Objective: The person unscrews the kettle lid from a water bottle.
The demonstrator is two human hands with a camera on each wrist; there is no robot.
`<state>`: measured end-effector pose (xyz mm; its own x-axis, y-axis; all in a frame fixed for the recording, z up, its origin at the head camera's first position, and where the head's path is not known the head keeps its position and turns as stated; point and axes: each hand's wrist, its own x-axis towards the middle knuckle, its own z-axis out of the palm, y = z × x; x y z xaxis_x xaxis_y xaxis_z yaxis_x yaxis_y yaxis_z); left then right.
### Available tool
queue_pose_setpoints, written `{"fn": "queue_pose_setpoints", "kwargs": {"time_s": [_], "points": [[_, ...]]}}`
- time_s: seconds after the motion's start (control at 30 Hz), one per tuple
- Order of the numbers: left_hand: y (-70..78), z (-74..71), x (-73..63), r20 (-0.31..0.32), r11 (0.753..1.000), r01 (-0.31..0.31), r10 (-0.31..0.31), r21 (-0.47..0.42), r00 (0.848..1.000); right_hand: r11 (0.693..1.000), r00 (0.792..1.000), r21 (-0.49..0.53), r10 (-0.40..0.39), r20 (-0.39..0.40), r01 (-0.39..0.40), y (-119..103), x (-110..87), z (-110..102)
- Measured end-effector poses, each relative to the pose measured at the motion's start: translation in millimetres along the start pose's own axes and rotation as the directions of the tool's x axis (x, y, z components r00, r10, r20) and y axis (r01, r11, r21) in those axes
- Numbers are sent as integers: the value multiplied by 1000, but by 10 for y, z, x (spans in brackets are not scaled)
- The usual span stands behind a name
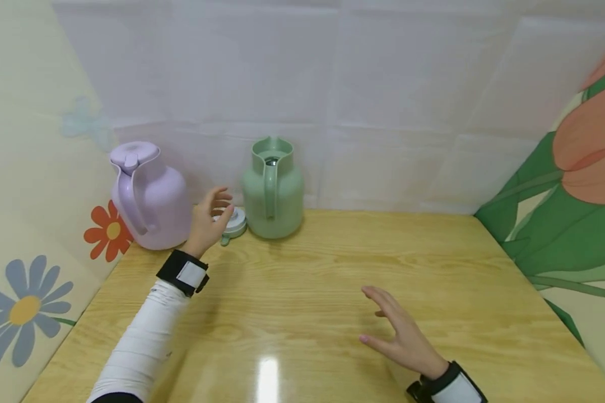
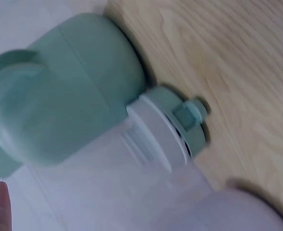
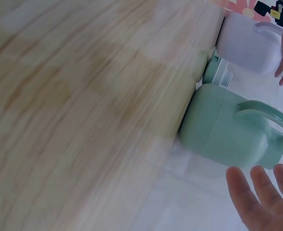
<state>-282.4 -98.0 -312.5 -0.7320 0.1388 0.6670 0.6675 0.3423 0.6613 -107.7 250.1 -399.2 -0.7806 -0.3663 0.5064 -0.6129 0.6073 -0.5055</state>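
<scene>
A green thermos jug (image 1: 288, 196) stands upright by the back wall with its top uncovered and its handle facing me. Beside it on the left, a green and white lid (image 1: 239, 223) lies on the table, white side up. My left hand (image 1: 206, 223) hovers in front of and above this lid, fingers loosely bent and holding nothing; it hides part of the lid. Further left is a purple thermos jug (image 1: 166, 196) with its lid on. Over the front right of the table, my right hand (image 1: 408, 338) is held with fingers extended and thumb apart, touching nothing.
Everything stands on a wood-grain table (image 1: 302, 291). A white sheet (image 1: 393, 101) hangs behind it. Flower-printed cloth (image 1: 25, 224) borders the left side, and a tulip-printed one (image 1: 590, 168) the right. The purple jug is close to the left cloth.
</scene>
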Motion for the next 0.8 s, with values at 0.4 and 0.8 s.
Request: {"fn": "queue_pose_setpoints", "kwargs": {"time_s": [0.4,0.8], "points": [[-1,-505,-20,-235,988,-39,73,148,969,1000,1000,12,-23,-7,23,30,20,57],[-407,-882,-47,-381,977,10,73,213,922,999,1000,36,8,-4,-7,12,20,79]]}}
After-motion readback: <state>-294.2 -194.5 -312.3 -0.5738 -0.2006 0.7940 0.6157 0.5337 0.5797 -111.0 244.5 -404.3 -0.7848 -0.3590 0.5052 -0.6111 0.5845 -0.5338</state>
